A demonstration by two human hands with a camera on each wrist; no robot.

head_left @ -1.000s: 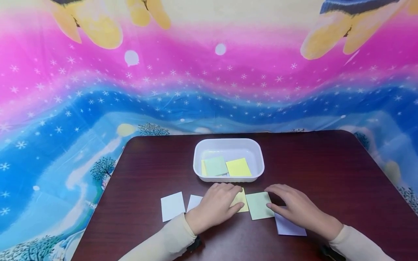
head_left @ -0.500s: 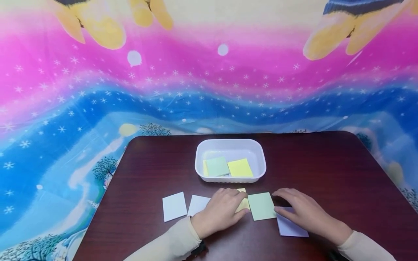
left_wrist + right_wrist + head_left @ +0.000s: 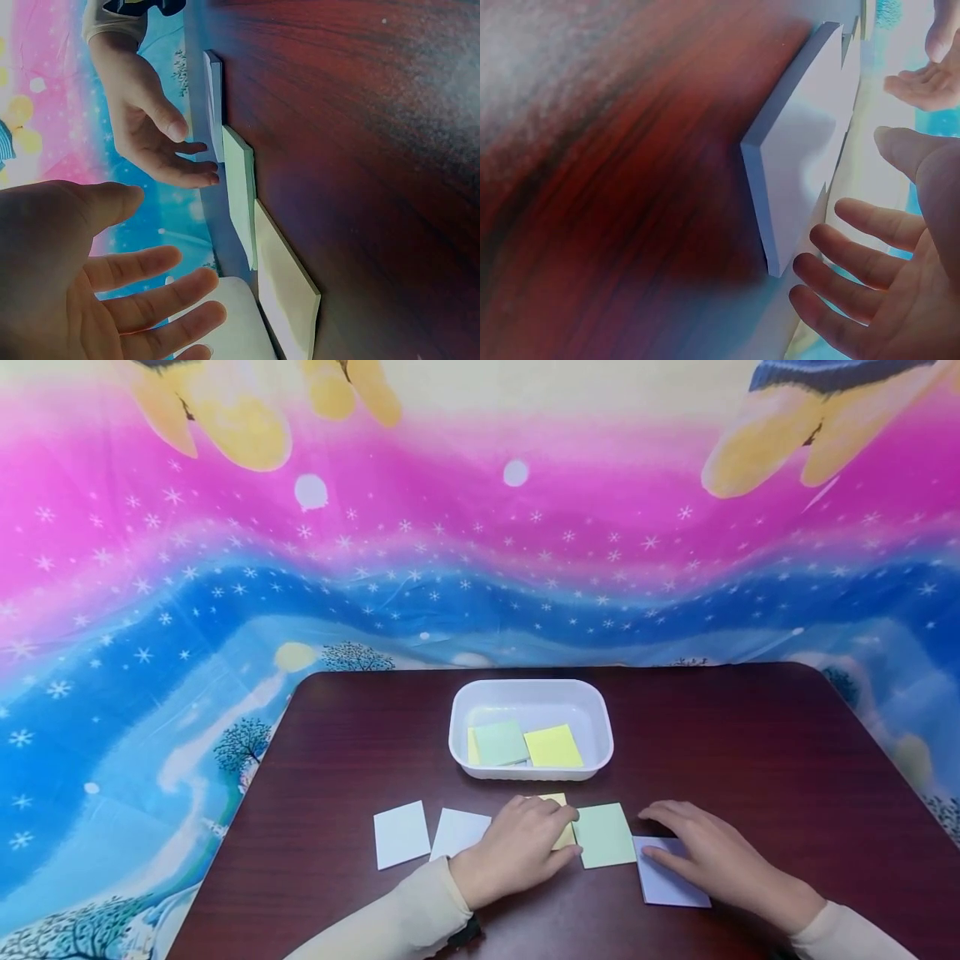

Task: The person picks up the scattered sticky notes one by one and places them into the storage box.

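Observation:
In the head view, a row of square sticky note pads lies on the dark table. My left hand [image 3: 521, 847] hovers over the pale yellow pad [image 3: 567, 837] and covers much of it; its fingers are relaxed and grip nothing. Beside it lies the light green pad [image 3: 604, 837], between the two hands. At the row's right end, the lavender pad [image 3: 662, 887] is partly under my right hand [image 3: 723, 864], whose fingers are loosely spread. The right wrist view shows those fingers [image 3: 855, 255] beside the lavender pad [image 3: 799, 142], holding nothing.
Behind the row stands a white plastic tub [image 3: 531, 691] with a green pad [image 3: 501, 743], a bright yellow pad [image 3: 553, 746] and a paler one inside. Two whitish pads lie at left, the outer white pad [image 3: 402, 835] and an off-white pad [image 3: 456, 835]. A printed cloth [image 3: 480, 543] hangs behind the table.
My right hand has drawn away from the green pad, rightward over the lavender one. The left hand has shifted slightly right and toward me. The pads keep their order.

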